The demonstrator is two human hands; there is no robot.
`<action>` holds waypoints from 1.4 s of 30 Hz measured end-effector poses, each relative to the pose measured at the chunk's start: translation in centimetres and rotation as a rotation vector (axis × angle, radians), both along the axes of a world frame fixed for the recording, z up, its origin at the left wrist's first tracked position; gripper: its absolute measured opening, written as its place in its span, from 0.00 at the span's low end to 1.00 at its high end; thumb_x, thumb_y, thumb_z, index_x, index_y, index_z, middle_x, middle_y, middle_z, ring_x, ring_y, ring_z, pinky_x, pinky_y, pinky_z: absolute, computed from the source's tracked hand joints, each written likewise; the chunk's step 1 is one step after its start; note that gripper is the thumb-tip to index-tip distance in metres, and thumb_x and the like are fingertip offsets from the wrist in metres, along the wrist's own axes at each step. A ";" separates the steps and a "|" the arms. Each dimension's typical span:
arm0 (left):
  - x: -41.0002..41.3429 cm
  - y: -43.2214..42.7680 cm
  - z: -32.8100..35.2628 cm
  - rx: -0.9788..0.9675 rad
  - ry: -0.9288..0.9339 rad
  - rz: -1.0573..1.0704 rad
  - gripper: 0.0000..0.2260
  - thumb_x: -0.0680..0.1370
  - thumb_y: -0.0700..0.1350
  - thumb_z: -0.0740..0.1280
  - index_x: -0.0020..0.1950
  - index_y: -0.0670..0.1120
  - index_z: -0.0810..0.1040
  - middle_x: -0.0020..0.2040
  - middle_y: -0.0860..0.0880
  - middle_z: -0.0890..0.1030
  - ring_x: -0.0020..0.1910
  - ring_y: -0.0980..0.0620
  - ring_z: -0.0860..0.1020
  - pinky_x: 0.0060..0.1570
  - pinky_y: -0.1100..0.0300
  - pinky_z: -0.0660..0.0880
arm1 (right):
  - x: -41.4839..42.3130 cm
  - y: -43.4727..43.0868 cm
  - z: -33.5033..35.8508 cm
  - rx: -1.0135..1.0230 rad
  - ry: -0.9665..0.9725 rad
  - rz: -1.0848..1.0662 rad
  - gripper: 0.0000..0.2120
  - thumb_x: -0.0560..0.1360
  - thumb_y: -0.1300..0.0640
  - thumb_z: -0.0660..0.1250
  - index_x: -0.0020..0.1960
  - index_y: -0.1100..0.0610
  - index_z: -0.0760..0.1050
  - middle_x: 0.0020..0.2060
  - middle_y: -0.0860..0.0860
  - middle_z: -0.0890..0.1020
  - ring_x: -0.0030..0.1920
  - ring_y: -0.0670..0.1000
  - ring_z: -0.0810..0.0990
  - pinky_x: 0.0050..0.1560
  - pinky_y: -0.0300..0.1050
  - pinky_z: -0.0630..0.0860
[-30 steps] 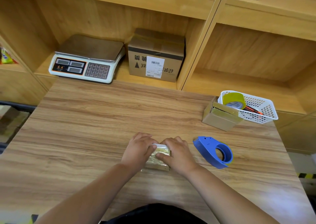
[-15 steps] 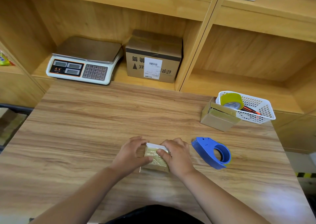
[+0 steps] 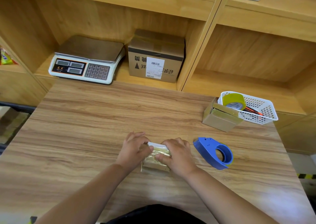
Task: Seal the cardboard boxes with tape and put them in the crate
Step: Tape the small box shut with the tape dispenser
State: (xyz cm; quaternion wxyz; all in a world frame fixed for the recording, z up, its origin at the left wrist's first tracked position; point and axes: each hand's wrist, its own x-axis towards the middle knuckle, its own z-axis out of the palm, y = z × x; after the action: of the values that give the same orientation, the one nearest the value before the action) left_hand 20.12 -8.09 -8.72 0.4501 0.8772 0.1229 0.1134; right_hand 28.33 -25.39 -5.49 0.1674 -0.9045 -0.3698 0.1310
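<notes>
Both hands, left [image 3: 133, 151] and right [image 3: 177, 155], gripped a small taped box [image 3: 156, 161] on the table [image 3: 85, 129]; the dispenser [image 3: 214, 153] lay just right.

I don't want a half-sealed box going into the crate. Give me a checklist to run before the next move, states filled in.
1. Grip on the small box by left hand and right hand: ok.
2. Flat tape on its top: not ok, looks wrinkled.
3. Underside sealed: cannot tell.
4. Reach to the blue tape dispenser, right of the box: ok.
5. Room in the white basket: cannot tell.
</notes>
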 end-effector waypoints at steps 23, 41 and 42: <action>0.0 1.4 1.5 -0.121 0.203 -0.120 0.36 0.70 0.71 0.55 0.69 0.49 0.72 0.65 0.53 0.72 0.67 0.56 0.65 0.69 0.58 0.61 | -0.2 0.2 -1.0 0.216 0.155 -0.240 0.22 0.68 0.31 0.60 0.42 0.50 0.70 0.39 0.43 0.75 0.44 0.47 0.72 0.49 0.45 0.62; 1.7 1.3 1.2 0.621 0.350 -0.299 0.46 0.58 0.68 0.68 0.73 0.55 0.60 0.59 0.51 0.61 0.66 0.49 0.56 0.74 0.47 0.42 | 0.0 -1.3 -1.2 0.383 0.365 -0.305 0.27 0.75 0.38 0.57 0.68 0.52 0.69 0.59 0.41 0.73 0.64 0.45 0.68 0.67 0.43 0.63; 1.6 1.1 1.1 0.665 0.371 -0.314 0.46 0.59 0.69 0.68 0.73 0.55 0.59 0.59 0.50 0.61 0.66 0.49 0.56 0.74 0.46 0.38 | 0.1 -1.2 -1.3 0.344 0.391 -0.278 0.30 0.74 0.38 0.61 0.70 0.52 0.67 0.61 0.43 0.71 0.66 0.45 0.66 0.67 0.41 0.62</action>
State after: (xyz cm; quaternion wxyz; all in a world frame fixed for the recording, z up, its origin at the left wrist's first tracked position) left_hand 21.71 -6.97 -7.64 0.1240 0.9885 0.0233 -0.0834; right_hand 28.47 -26.57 -6.78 0.4029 -0.8623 -0.2199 0.2140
